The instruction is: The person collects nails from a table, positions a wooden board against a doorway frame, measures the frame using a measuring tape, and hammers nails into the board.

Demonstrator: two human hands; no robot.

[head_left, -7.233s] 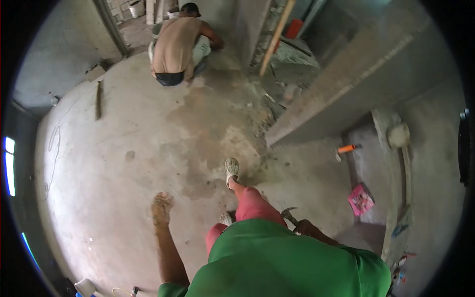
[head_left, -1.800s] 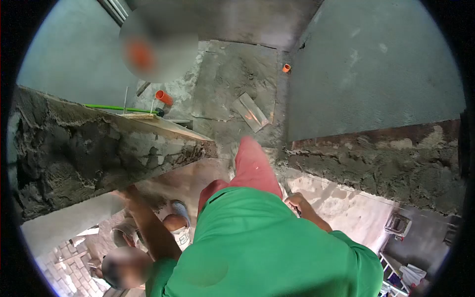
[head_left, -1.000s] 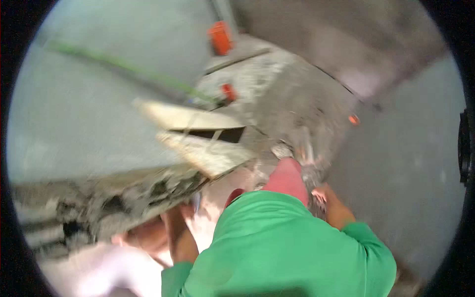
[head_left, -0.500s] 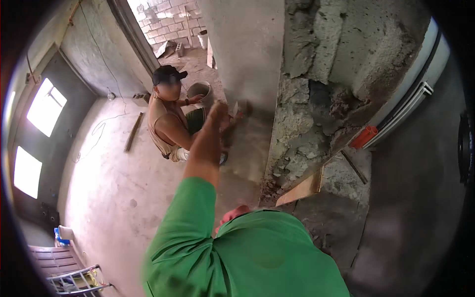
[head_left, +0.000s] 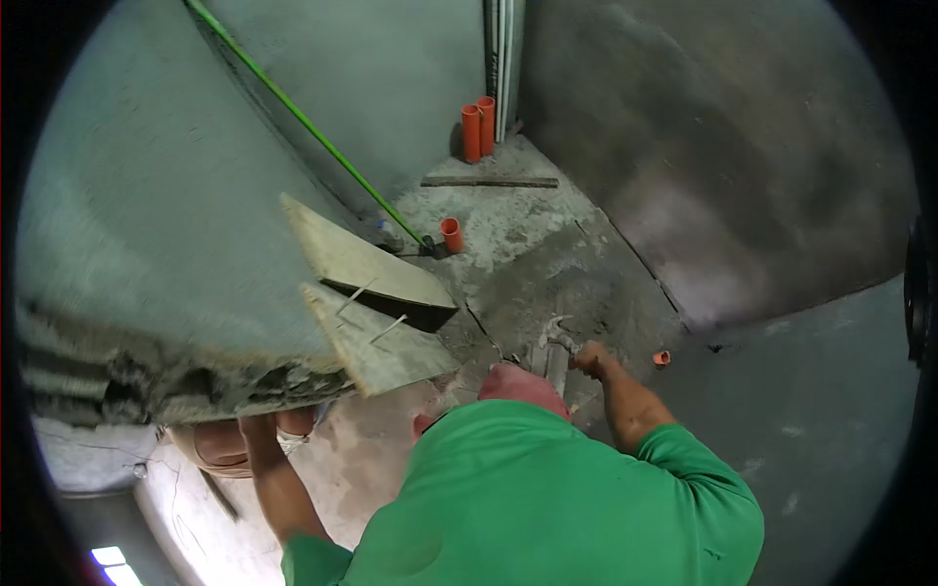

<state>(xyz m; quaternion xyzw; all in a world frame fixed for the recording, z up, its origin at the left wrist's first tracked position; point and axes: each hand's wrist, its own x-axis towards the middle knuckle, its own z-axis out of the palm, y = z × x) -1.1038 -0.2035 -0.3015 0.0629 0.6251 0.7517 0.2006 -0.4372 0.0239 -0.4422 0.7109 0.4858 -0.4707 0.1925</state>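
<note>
Okay, right hand closed around hammer, right of rough wall, presumably keeping its head free; left hand hidden behind that wall, I can't tell grip.

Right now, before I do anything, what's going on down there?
The person in green grips a hammer in the right hand, over the rough floor. The left hand is by the wall's broken edge; what it touches is unclear. Two pale boards lean out nearby, a green pole slants along the wall, and orange pipes stand in the corner. Another person is partly hidden beyond the broken edge.
</note>
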